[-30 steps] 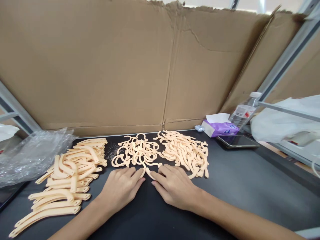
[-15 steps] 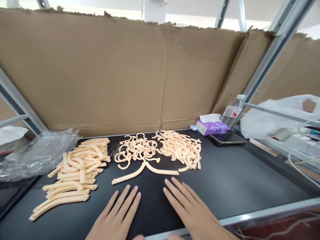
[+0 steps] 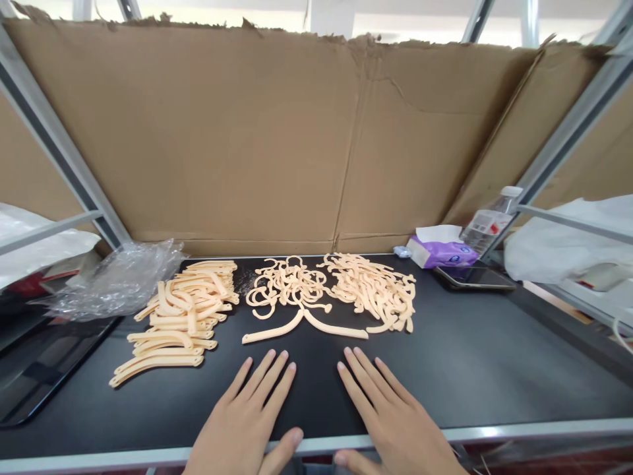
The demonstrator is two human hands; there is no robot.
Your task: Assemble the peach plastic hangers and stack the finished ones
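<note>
My left hand (image 3: 247, 415) lies flat near the front edge of the black tabletop (image 3: 469, 369), fingers spread and holding nothing. Likewise flat and open, my right hand (image 3: 390, 409) rests to its right. Just beyond the fingertips are two curved cream-coloured strips, a left one (image 3: 271, 333) and a right one (image 3: 336, 329), their inner ends meeting at the top. Behind them sit a heap of thin hooked cream pieces (image 3: 289, 284) and a heap of short curved cream pieces (image 3: 376, 290). Longer cream strips with holes at their ends (image 3: 182, 310) are piled at the left.
Crumpled clear plastic (image 3: 123, 277) and a dark glossy panel (image 3: 54, 369) lie at the left. At the back right are a purple tissue pack (image 3: 445, 253), a phone (image 3: 475, 277) and a bottle (image 3: 492, 221). Cardboard (image 3: 222, 132) stands upright along the back, between metal posts.
The view has shifted, so the table and its piles appear further right and the front edge shows more. Both hands stay flat and open; their thumbs now show more fully.
</note>
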